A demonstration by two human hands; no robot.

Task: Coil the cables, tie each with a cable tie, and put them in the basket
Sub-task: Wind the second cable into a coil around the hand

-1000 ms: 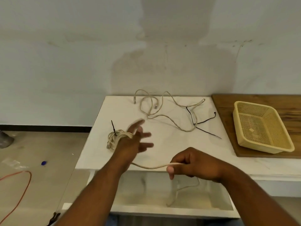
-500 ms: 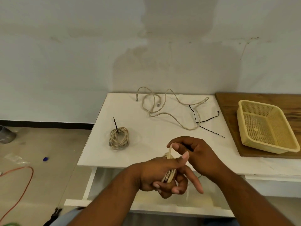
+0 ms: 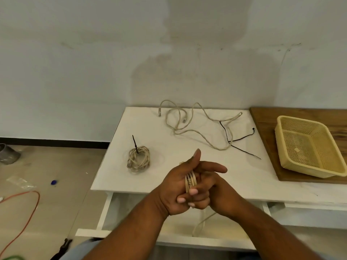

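Observation:
My left hand (image 3: 175,186) holds several turns of a beige cable (image 3: 190,180) wound around its fingers, above the table's front edge. My right hand (image 3: 216,190) lies against it from the right, fingers on the same cable; the loose tail (image 3: 201,222) hangs down into the open drawer. A coiled beige cable (image 3: 139,159) bound with a black cable tie (image 3: 134,144) lies on the table's left part. Another beige cable (image 3: 197,128) sprawls uncoiled at the back. Loose black cable ties (image 3: 238,140) lie beside it. The yellow basket (image 3: 281,147) stands empty at right.
The white table (image 3: 187,147) stands against the wall, with an open drawer (image 3: 131,218) below its front edge. The basket rests on a wooden board (image 3: 266,124). On the floor at left lie an orange cord (image 3: 28,209) and a grey can (image 3: 7,153).
My left hand left the tied coil on the table and came back to meet the right. Both hands have been winding the beige cable around the left fingers; more turns show now.

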